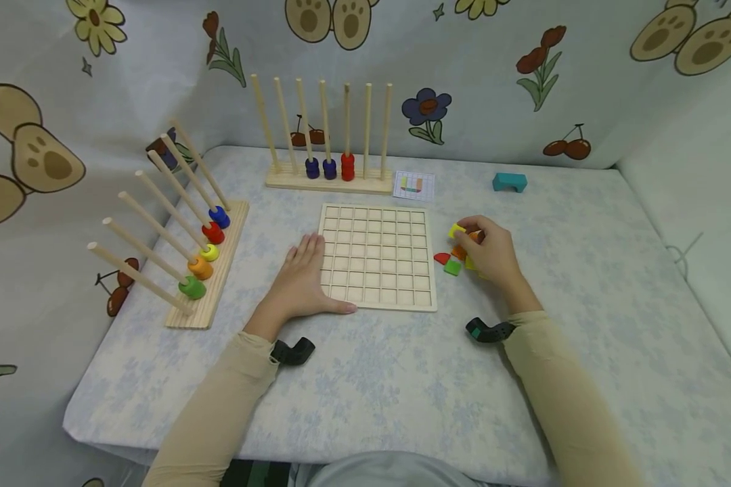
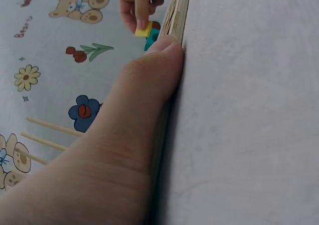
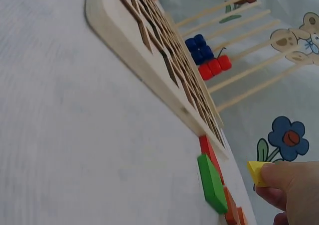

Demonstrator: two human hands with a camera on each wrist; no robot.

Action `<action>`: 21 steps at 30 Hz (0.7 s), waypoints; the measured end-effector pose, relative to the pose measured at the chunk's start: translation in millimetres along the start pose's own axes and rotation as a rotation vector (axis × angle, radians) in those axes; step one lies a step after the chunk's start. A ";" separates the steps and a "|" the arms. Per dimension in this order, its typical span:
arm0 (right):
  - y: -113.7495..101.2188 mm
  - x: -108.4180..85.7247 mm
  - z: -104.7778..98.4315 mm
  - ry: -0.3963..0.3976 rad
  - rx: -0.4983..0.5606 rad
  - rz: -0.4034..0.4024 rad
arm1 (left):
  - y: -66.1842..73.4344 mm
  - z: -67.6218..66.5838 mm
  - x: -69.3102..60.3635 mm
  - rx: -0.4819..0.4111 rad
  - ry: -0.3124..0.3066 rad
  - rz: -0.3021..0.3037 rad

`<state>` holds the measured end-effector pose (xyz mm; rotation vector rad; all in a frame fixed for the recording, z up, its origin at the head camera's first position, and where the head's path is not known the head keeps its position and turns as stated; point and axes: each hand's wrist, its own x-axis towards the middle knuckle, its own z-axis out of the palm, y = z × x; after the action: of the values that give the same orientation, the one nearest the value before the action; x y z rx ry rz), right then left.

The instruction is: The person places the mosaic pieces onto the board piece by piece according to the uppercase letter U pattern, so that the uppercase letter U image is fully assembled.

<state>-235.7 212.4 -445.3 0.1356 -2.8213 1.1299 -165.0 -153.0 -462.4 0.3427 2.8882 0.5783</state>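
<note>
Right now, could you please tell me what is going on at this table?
A person's right hand pinches a small, flat yellow piece near a flat red piece and a flat green piece that lie just right of a square, pale wooden grid board. The left hand rests at that board's left edge. A pale wooden peg rack with blue beads and red beads stands beyond it.

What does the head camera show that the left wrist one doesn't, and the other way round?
Only the head view: the left peg rack, the small printed card and a green piece.

Only the left wrist view: a printed bear's head and lettering near it.

Both: the left hand at the wooden grid board, the right hand pinching a yellow piece, and the teal block.
</note>
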 end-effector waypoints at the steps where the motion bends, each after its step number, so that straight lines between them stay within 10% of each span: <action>1: -4.1 1.3 3.0 -0.008 0.010 -0.002 | 0.7 -0.2 0.3 0.000 -0.001 -0.001; 21: -70.6 24.2 60.0 -0.180 0.167 -0.124 | 1.5 -3.0 -0.3 0.004 -0.021 -0.004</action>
<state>-254.8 119.0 -437.3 0.4398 -2.8171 1.3866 -165.1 -152.7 -459.0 0.3419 2.8694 0.5649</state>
